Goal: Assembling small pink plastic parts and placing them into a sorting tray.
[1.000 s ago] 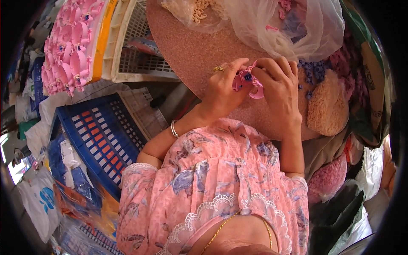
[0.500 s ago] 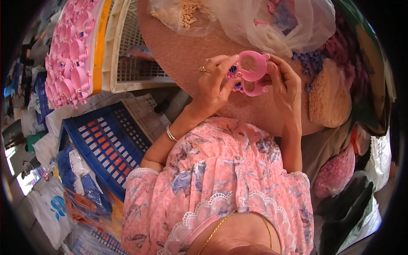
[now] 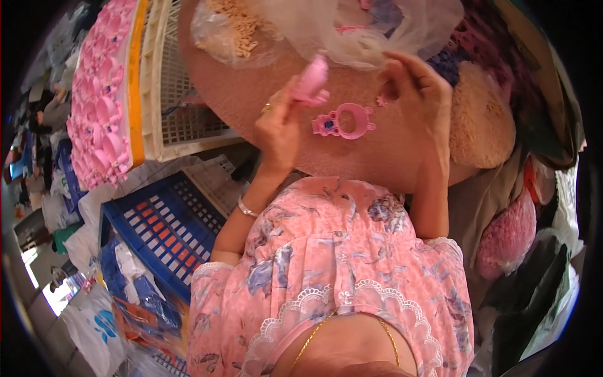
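A pink plastic ring-shaped piece (image 3: 312,81), blurred by motion, is pinched in the raised fingers of my left hand (image 3: 279,129). On the round brownish tabletop below lies a second pink ring piece (image 3: 355,121), with a small blue part at its narrower left end. My right hand (image 3: 424,91) hovers to the right of it, slightly blurred, its fingers half bent and apart. Close to its thumb shows a tiny pink part (image 3: 381,100); whether the hand touches it I cannot tell.
Clear bags with beige pieces (image 3: 242,31) and pink bits lie along the tabletop's far side. A beige heap (image 3: 480,119) and blue pieces sit at right. At left stand a cream crate (image 3: 154,81), a tray of pink pieces (image 3: 100,107) and a blue basket (image 3: 157,188).
Both hands held two pink ring pieces together before. They have moved apart: one piece is lifted in my left hand, the other lies on the tabletop, and my right hand has let go.
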Demonstrator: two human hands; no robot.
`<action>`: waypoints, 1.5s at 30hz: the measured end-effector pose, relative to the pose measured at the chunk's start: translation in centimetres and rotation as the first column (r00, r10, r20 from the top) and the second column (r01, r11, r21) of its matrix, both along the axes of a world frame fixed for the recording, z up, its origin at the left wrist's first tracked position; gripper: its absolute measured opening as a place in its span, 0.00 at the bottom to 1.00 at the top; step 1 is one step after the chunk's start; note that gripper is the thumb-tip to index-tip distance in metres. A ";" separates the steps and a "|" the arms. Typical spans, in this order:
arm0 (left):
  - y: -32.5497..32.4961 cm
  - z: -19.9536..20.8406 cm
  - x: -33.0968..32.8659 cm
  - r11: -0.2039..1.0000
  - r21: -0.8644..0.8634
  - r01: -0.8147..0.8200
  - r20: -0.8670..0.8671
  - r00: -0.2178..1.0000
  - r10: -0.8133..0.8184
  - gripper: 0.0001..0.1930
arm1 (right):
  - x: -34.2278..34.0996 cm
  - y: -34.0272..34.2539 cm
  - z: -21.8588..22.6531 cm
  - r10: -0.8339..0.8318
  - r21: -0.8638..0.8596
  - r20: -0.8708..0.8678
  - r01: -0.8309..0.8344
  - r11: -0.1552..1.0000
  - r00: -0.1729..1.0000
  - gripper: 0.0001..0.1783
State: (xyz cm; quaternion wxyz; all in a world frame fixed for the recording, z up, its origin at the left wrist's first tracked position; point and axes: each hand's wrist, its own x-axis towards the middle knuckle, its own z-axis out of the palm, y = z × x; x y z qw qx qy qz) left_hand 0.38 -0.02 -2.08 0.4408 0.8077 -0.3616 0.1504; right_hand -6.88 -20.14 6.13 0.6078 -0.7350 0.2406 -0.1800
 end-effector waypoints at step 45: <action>-0.8 1.9 1.0 0.694 -0.708 -0.134 -0.702 0.245 -0.669 0.16 | -0.5 3.9 -2.8 0.189 0.281 0.000 -0.182 0.942 0.982 0.06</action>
